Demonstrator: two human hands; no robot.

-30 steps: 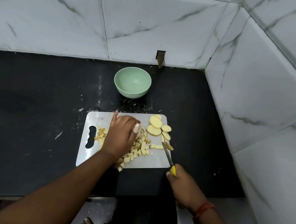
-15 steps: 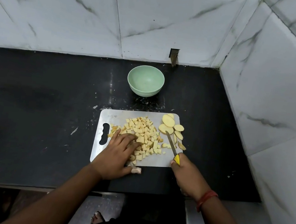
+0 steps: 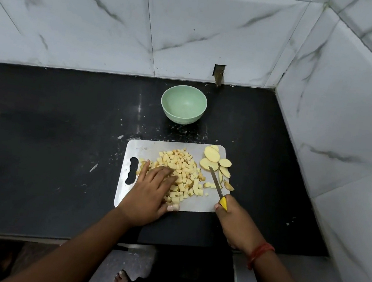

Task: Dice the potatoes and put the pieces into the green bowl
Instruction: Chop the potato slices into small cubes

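Your left hand (image 3: 149, 193) lies flat, fingers spread, on the diced potato pieces (image 3: 182, 173) on the cutting board (image 3: 195, 204). Your right hand (image 3: 233, 220) grips the knife (image 3: 217, 188) beside the slices (image 3: 215, 161). The green bowl (image 3: 183, 104) sits beyond the board.

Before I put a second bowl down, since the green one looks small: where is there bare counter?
Bare black counter lies left of the cutting board, and a strip between the board and green bowl. The board is crowded: diced potato, slices, left hand, and right hand with knife.
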